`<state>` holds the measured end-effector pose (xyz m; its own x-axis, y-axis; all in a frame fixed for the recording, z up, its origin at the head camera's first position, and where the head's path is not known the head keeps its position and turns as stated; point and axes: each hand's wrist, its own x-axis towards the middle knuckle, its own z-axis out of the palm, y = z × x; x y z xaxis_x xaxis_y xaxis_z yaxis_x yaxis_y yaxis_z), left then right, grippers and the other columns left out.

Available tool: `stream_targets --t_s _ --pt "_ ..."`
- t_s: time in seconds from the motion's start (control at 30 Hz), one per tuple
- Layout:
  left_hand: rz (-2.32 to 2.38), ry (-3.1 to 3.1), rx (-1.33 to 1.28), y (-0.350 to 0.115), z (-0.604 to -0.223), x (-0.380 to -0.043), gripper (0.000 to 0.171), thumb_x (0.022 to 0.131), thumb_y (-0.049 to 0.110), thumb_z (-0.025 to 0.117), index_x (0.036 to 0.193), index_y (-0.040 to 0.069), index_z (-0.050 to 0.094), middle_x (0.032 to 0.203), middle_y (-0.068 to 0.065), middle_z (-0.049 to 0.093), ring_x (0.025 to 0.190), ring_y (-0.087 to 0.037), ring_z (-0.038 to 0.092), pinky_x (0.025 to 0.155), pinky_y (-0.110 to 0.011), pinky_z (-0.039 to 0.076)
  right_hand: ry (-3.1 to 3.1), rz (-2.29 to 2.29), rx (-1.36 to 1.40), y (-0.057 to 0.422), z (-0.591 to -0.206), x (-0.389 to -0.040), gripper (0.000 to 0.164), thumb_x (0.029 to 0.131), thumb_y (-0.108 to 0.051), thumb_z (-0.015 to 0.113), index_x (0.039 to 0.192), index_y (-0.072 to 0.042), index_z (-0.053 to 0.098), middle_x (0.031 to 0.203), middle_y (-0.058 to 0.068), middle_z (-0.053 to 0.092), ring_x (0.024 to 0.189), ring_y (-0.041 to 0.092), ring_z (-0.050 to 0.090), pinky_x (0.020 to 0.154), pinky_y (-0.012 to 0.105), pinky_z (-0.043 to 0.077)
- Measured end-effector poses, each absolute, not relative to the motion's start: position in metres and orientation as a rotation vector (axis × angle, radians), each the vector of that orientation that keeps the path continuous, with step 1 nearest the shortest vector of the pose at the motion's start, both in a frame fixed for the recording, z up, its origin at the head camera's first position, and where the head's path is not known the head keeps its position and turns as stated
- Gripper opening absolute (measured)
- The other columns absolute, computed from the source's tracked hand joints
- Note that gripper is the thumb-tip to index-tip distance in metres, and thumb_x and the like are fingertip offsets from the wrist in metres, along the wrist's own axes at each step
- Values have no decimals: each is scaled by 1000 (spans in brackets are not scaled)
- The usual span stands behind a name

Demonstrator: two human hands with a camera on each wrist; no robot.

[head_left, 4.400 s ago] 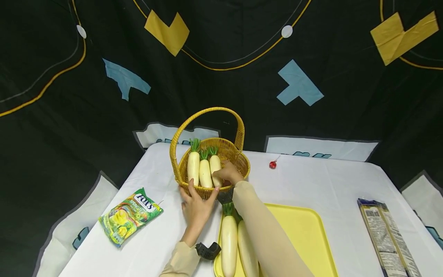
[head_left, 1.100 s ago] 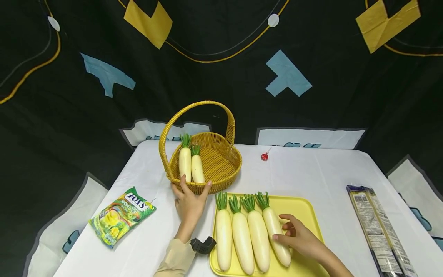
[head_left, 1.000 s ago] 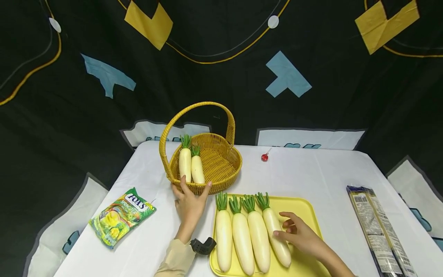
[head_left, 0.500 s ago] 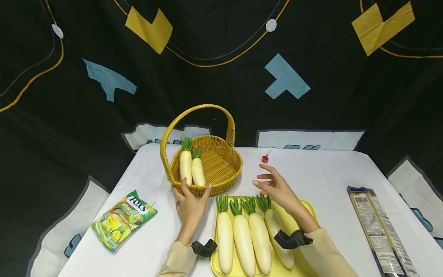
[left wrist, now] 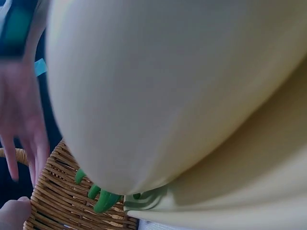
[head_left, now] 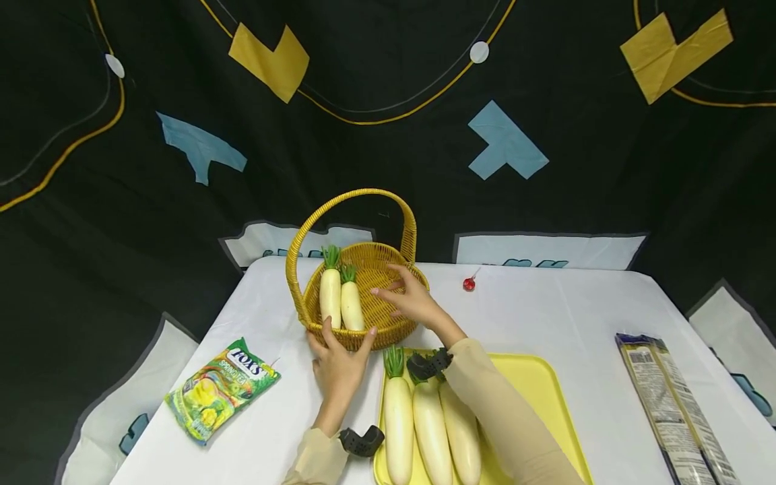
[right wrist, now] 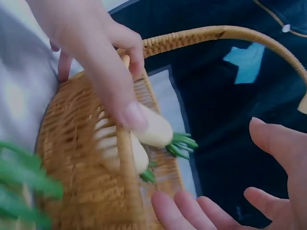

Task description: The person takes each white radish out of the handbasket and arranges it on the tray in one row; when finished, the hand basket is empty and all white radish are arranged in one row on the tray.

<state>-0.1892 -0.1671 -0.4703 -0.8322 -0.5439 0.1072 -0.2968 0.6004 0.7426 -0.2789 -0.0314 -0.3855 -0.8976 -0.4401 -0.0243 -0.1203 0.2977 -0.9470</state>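
Note:
In the head view, a wicker basket (head_left: 397, 333) with a tall arched handle holds two white radishes, a larger one (head_left: 330, 296) and a smaller one (head_left: 351, 305), at its left side. My left hand (head_left: 341, 369) grips the basket's near rim; the right wrist view shows its thumb (right wrist: 132, 117) over that rim. Above the basket's right half hovers my right hand (head_left: 417, 301), fingers spread, holding nothing. Three white radishes (head_left: 398, 431) with green tops show on the yellow tray (head_left: 545, 387); my right sleeve covers the tray's middle.
On the left lies a green candy bag (head_left: 223, 389). A red lollipop (head_left: 469, 283) is behind the tray, and a long flat packet (head_left: 673, 407) lies at the right. A black curtain (head_left: 388, 162) hangs behind the table. One large pale shape blocks most of the left wrist view.
Earlier my right hand held a third radish in the basket; afterwards four lay on the tray, with that hand at the rightmost. It has since moved up-left to the basket. My left hand stayed.

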Motion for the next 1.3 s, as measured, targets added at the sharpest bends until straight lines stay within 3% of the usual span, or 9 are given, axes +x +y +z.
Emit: stream_targets --t_s 0.23,0.43,0.6,0.83,1.03,1.3 --pt "-1067 -2499 709 -165 -473 -189 104 67 80 47 143 19 15 148 -30 0 120 -56 33 99 -64 25 2231 -1542 -444 -71 -402 -292 72 85 -38 61 143 -14 23 123 22 51 107 37 56 75 44 54" --pt "-1071 -2500 706 -163 -474 -187 104 67 80 48 143 18 16 147 -31 1 121 -55 33 99 -63 25 2225 -1439 -236 -81 -415 -298 73 85 -39 60 141 -7 26 133 21 42 95 33 61 71 38 54" --pt "-1047 -2503 716 -163 -474 -186 101 67 78 50 142 18 17 147 -31 2 120 -55 34 98 -61 28 2116 -1449 -145 -84 -421 -302 70 87 -39 56 141 -6 25 126 22 47 89 33 64 60 32 54" --pt "-1065 -2479 700 -164 -474 -188 100 67 76 53 142 21 18 147 -30 3 117 -56 37 100 -58 26 2019 -1448 -74 -91 -433 -311 51 85 -39 59 123 -7 49 104 16 58 82 26 64 63 31 54" --pt "-1057 -2457 694 -167 -472 -188 98 67 75 54 141 21 20 147 -30 4 116 -55 39 100 -58 26 2022 -1452 -138 -95 -434 -312 74 78 -26 71 140 -16 32 93 10 59 71 17 60 58 27 52" --pt "-1062 -2466 698 -167 -471 -188 98 68 75 53 141 20 19 147 -30 3 117 -54 38 99 -57 25 1981 -1478 -177 -95 -434 -312 74 76 -16 70 140 -17 32 94 9 59 70 16 60 63 28 54"
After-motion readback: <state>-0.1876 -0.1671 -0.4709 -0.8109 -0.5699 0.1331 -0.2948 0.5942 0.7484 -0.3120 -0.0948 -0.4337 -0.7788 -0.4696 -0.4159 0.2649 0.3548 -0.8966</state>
